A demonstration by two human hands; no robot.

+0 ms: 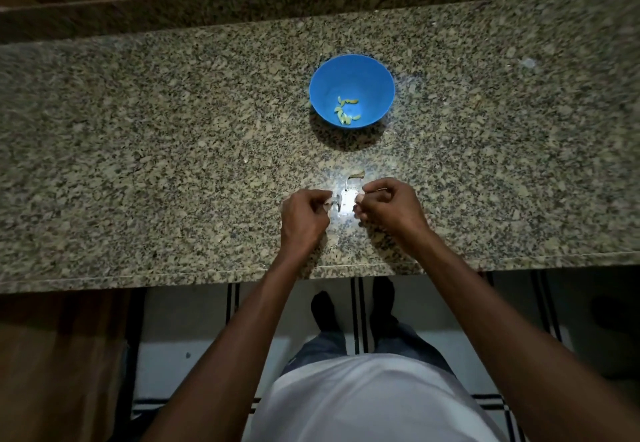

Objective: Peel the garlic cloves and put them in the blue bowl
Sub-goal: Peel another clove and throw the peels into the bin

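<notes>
Both hands hover low over the near part of the worktop (173,130), knuckles up, fingers curled in toward each other across a small gap. The left hand (304,218) pinches something small and pale at its fingertips; it is too small and washed out by glare to say whether it is a clove or a scrap of skin. The right hand (389,208) has its fingers curled too, with a thin pale strip showing at the thumb side, and what it holds cannot be made out. Both forearms reach in from below, bare, angled toward the middle.

Between and just beyond the hands a bright reflection lies on the stone, with a few pale bits of garlic skin (356,175) on the surface near it.

The blue bowl (377,78) stands farther back, well apart from the hands, round and smooth. Several peeled garlic cloves (346,111), yellowish and slim, lie on its bottom.

The worktop is speckled granite, long and wide, with bare room to either side of the hands and bowl. Its front edge runs just behind the wrists; a raised stone ledge runs along the back. Below the edge show the tiled floor (194,320) with dark stripes, a white shirt (363,403) and dark shoes.
</notes>
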